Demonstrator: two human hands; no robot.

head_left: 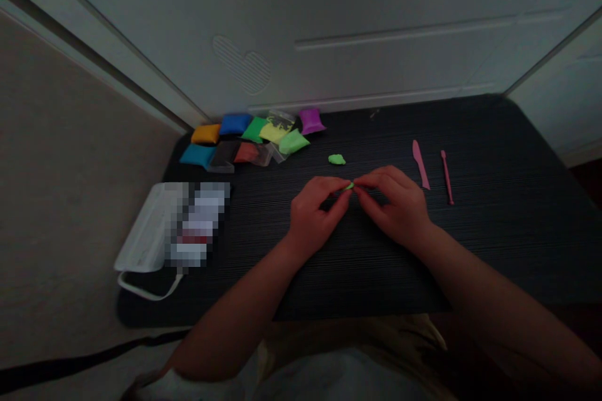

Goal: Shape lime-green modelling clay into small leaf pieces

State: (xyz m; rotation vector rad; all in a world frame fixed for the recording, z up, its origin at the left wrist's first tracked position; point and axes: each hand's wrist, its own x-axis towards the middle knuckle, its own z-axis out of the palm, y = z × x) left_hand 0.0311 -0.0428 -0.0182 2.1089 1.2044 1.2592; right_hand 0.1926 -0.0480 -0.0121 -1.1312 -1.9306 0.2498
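Between my fingertips, over the middle of the dark table (376,282), is a small piece of light green modelling clay (348,186). My left hand (316,210) pinches it between thumb and fingers from the left. From the other side my right hand (395,203) pinches it too, its fingertips meeting the left ones. Most of the piece is hidden by the fingers. Just beyond the hands lies a larger lump of the same light green clay (337,159). To the right of my right hand rest a pink plastic clay knife (421,165) and a thin pink modelling tool (447,177).
Several packets of coloured clay lie at the back left, among them a purple packet (311,120), a blue packet (236,123) and an orange packet (205,134). A white face mask (149,229) and a blurred-out device with a white cable (153,296) are at left. A pale panel (376,69) rises behind.
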